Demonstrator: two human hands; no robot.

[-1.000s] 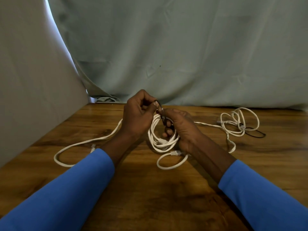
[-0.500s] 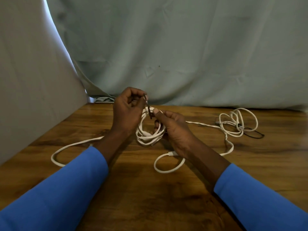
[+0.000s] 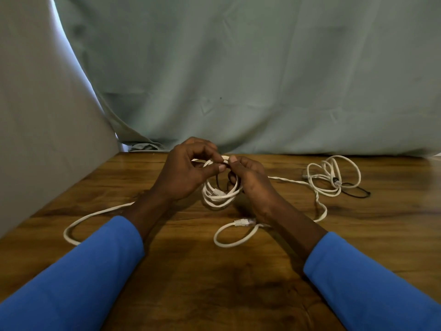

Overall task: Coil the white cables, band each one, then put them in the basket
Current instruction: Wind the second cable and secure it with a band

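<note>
Our left hand (image 3: 183, 174) pinched the top of the coil (image 3: 219, 198), our right hand (image 3: 250, 185) curled round its side, near the table's (image 3: 191, 271) far edge, second coil (image 3: 335, 180) toward the far right corner

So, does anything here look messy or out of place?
Besides the coil held by the left hand and right hand, loose white cable sprawls over the table on both sides, one plug lying free. The far coil looks lopsided, a black band trailing beside it.

Your left hand (image 3: 188, 173) and right hand (image 3: 253, 185) meet in front of you, fingers curled, thumb tips almost touching, both holding the cable coil (image 3: 220, 199); your blue-sleeved forearms (image 3: 148, 211) angle inward
</note>
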